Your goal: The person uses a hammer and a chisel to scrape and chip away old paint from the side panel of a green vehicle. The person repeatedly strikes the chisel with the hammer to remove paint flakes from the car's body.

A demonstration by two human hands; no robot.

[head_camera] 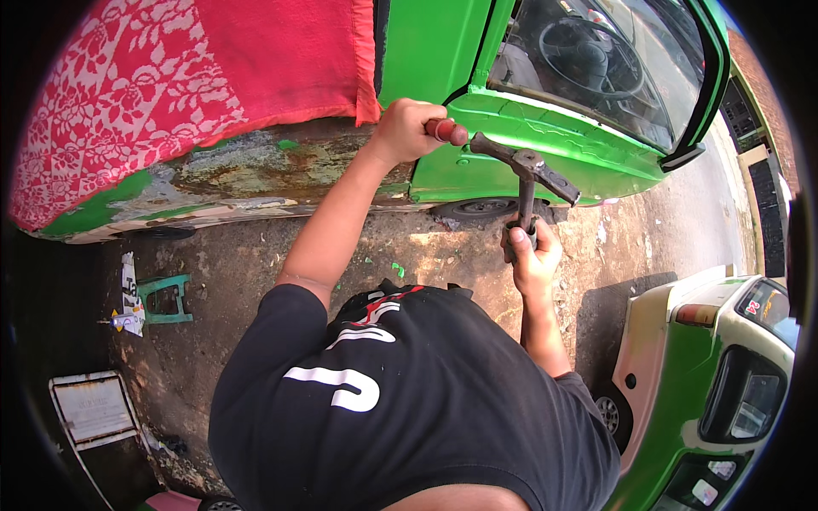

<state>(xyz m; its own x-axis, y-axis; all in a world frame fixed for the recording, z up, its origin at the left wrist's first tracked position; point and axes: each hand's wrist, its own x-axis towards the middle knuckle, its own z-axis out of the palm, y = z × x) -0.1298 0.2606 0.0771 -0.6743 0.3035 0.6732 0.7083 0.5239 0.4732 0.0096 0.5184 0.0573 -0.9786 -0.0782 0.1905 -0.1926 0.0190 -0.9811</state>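
My left hand (408,131) is closed around the red handle (448,131) of a hand tool; its other end is hidden, so its kind cannot be told. In my right hand (538,259) is a hammer (528,165) with a metal shaft and a dark grip, held upright. One end of the hammer's head lies close to the butt of the red handle. Beyond both hands is the green front door (549,175) of a vehicle. Left of it, the lower body panel (268,163) shows patchy, stripped and rusty paint. A red floral cloth (281,57) drapes over that side.
A side mirror (682,158) juts from the door, and a front wheel (482,207) sits below. At the left is a green plastic stool (167,300); farther back stands a framed metal sign (96,409). Behind on the right is a green-and-white van (664,364).
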